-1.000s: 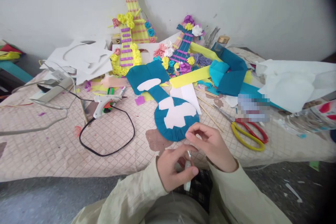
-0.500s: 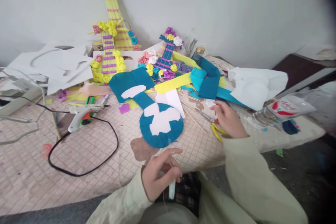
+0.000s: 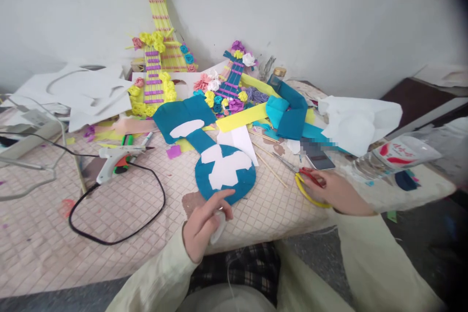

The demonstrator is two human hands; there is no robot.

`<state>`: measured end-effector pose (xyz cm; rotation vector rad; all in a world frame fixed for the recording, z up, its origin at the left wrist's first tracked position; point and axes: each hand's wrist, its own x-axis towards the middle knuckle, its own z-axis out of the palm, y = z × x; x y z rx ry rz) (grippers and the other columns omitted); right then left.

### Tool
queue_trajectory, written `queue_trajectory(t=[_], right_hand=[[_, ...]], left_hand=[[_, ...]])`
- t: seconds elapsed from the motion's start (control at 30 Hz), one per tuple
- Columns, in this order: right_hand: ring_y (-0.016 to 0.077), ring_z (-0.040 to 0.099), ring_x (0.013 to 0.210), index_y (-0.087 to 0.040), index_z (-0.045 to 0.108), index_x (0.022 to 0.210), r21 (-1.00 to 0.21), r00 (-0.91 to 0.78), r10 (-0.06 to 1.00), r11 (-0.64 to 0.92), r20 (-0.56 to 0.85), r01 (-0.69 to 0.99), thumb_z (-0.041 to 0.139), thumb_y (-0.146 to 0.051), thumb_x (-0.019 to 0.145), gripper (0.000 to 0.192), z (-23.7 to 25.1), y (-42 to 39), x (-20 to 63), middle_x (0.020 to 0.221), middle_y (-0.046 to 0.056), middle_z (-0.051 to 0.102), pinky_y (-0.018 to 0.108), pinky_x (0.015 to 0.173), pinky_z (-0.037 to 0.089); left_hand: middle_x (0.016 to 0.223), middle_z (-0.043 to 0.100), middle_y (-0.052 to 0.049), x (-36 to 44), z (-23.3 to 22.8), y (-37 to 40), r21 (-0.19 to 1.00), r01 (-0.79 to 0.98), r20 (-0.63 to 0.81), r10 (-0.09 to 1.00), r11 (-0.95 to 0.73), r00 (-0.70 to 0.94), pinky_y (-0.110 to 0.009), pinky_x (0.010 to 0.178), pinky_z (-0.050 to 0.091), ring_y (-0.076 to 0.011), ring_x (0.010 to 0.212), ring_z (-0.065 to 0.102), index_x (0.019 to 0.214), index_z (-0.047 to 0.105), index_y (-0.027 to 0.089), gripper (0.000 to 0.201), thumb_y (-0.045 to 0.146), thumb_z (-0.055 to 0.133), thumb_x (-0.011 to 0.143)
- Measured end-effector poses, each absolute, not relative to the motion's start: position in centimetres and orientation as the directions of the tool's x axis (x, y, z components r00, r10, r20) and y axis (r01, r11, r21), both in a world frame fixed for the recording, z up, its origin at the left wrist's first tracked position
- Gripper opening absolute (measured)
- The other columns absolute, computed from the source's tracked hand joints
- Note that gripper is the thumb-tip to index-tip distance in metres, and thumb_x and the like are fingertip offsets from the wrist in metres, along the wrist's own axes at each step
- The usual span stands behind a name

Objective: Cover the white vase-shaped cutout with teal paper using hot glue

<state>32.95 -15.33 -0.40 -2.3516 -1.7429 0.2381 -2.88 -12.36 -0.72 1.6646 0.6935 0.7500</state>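
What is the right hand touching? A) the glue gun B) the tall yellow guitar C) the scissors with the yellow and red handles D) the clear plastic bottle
C: the right hand has its fingers on the red and yellow handles of the scissors lying on the table; the glue gun lies far off to the left, untouched.

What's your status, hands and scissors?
Left hand closed on small white spool. Right hand on scissors handles. Phone lies just beyond.
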Motion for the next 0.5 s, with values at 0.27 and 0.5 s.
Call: queue_trajectory(t=[0.27, 0.5], right_hand=[[0.0263, 0.059, 0.092, -0.022, 0.056, 0.113, -0.239, 0.198, 0.979, -0.204, -0.05, 0.949, 0.05, -0.05, 0.074, 0.048, -1.6, -16.6, 34.6, 0.108, 0.011, 0.061, 0.035, 0.074, 0.047], [0.0285, 0.062, 0.078, -0.023, 0.057, 0.097, -0.327, 0.163, 0.985, -0.175, -0.063, 0.929, 0.059, -0.058, 0.064, 0.049, 0.1, -17.8, 36.1, 0.097, 0.014, 0.064, 0.04, 0.063, 0.05]], left_hand=[[0.092, 0.057, -0.006, -3.0, 0.0, -11.2, 0.951, 0.111, 0.173, 0.794, -0.289, 0.583, -0.022, 0.062, 0.045, -0.0128, 0.077, 0.052, 0.125, 0.042, 0.02, 0.042, 0.033, 0.045, 0.085], [0.091, 0.058, -0.006, -3.9, -0.4, -10.5, 0.924, 0.162, 0.206, 0.806, -0.347, 0.554, -0.027, 0.071, 0.046, -0.0121, 0.075, 0.055, 0.123, 0.043, 0.017, 0.044, 0.031, 0.05, 0.082]])
